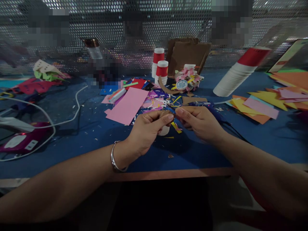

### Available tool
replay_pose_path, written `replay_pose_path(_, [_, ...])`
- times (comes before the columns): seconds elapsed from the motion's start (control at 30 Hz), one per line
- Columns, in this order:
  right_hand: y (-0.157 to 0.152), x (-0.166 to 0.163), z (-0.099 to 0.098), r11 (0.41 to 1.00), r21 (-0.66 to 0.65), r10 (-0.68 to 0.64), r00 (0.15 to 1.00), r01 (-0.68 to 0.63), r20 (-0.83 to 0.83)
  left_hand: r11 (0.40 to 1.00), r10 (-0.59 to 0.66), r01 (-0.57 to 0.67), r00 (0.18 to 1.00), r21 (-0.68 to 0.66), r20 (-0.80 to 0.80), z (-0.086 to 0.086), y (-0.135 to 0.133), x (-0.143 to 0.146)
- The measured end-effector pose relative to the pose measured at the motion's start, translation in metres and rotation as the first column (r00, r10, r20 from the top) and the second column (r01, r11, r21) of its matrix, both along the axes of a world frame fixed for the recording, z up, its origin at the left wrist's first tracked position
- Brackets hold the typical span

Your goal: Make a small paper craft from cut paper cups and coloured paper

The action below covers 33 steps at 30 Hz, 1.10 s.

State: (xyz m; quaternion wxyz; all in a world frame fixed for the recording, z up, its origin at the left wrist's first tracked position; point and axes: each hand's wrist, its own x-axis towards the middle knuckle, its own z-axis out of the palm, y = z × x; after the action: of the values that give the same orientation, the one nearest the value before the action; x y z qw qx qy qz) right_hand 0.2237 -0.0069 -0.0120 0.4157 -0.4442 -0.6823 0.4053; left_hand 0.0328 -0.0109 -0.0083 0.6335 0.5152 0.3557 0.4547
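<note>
In the middle of the view, close above the blue table, my left hand [150,128] pinches a small brown piece [164,113] that looks like cardboard. My right hand [198,122] is closed as well, thumb against fingers, on a thin dark brown strip [171,107]. The fingertips of both hands nearly meet, and I cannot tell whether it is all one piece. Below them a pale round thing [164,131] is partly hidden by my left fingers. A pink paper sheet [128,106] lies just beyond my left hand among paper scraps.
Red-and-white paper cups [161,71], brown cardboard [189,57] and a paper-covered craft piece [187,78] stand behind. A tilted cup stack [237,77] and coloured papers [257,109] are at right. A blue corded tool [215,114] lies behind my right hand; a purple power box [22,141] sits left.
</note>
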Motion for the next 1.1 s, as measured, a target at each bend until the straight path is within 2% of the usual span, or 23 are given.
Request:
replay_pose_path(0.07, [0.002,0.004,0.002,0.995,0.064,-0.078,0.995,0.074,0.067,1.000,0.011,-0.011,1.000,0.012,-0.016,0.000,0.001,-0.001])
replay_pose_path(0.17, [0.007,0.015,0.008,0.953,0.241,-0.243,0.940,0.185,0.239,0.996,0.038,-0.032,0.996,0.078,-0.075,0.000,0.004,-0.003])
replay_pose_path(0.23, [0.008,0.020,0.012,0.938,0.288,-0.281,0.912,0.194,0.298,0.989,0.049,-0.032,0.992,0.146,-0.117,0.001,0.005,-0.005])
replay_pose_path(0.37, [0.003,0.017,0.016,0.972,0.224,-0.146,0.935,0.074,0.324,0.975,0.055,-0.022,0.988,0.219,-0.144,0.001,0.006,-0.009])
replay_pose_path(0.5, [-0.004,0.008,0.012,0.971,0.235,-0.038,0.943,-0.043,0.330,0.970,-0.006,0.051,0.982,0.236,-0.188,-0.001,0.006,-0.009])
replay_pose_path(0.63, [-0.006,0.007,0.012,0.964,0.259,-0.026,0.942,-0.065,0.335,0.965,-0.041,0.098,0.973,0.245,-0.227,-0.003,0.005,-0.008])
replay_pose_path(0.77, [-0.007,0.007,0.014,0.951,0.293,-0.003,0.947,-0.097,0.323,0.974,-0.078,0.118,0.976,0.196,-0.201,-0.005,0.003,-0.006])
replay_pose_path(0.97, [-0.009,0.005,0.013,0.959,0.272,-0.026,0.938,-0.074,0.346,0.986,-0.116,0.135,0.977,0.101,-0.177,-0.004,0.000,-0.005])
replay_pose_path(1.1, [-0.007,0.005,0.015,0.965,0.261,-0.069,0.944,-0.019,0.324,0.978,-0.171,0.189,0.970,0.093,-0.173,0.001,-0.005,-0.004])
